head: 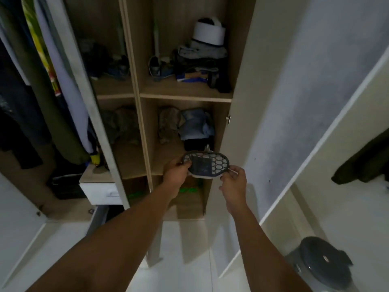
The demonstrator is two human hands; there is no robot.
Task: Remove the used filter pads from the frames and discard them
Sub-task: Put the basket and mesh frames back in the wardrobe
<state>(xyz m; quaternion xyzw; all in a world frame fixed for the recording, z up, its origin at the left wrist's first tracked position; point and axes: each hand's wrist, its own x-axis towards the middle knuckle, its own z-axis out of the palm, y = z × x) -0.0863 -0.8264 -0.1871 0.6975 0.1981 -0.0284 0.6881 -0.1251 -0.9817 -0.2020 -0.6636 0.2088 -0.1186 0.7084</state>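
Note:
A dark oval filter frame [216,162] with a honeycomb grid and a solid square middle is held up in front of an open wardrobe. A pale filter pad [202,176] shows under its lower edge. My left hand [175,172] grips the frame's left end, thumb on top. My right hand [233,182] pinches the right end, where a thin pale edge sticks out between the fingers. Whether that edge belongs to the pad or the frame I cannot tell.
The wardrobe [185,98] has shelves with folded clothes, shoes and a white hat. Hanging garments [52,81] fill the left side, above a white drawer [101,190]. A dark round lidded bin [322,264] stands on the white floor at lower right, beside an open door panel [315,157].

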